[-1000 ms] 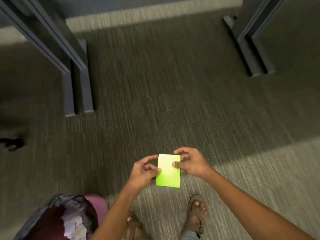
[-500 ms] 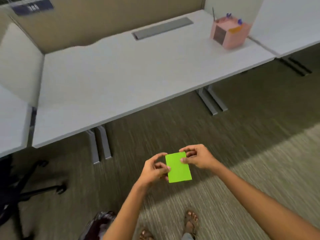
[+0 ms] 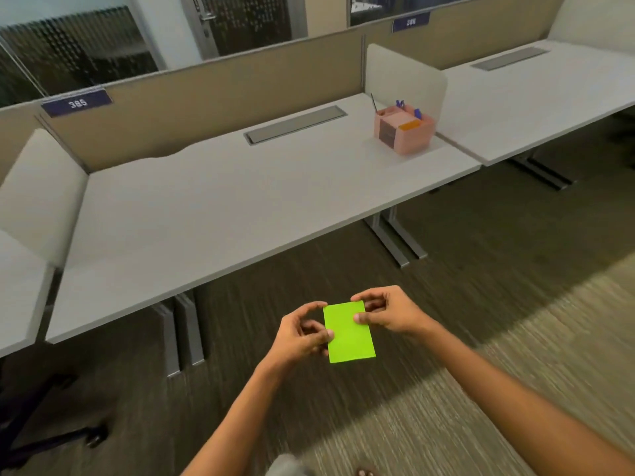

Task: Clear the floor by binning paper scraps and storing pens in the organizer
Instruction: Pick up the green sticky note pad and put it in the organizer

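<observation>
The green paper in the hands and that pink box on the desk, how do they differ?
The green paper is flat, plain and held above the carpet, pinched by the left hand and the right hand. The pink box is boxy, stands on the desk untouched, and holds pens. Both are brightly coloured.

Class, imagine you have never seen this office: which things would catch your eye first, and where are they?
The bright green paper stands out, pinched between the left hand and right hand above the carpet. Next comes the pink organizer at the far right corner of the white desk, pens poking out.
</observation>
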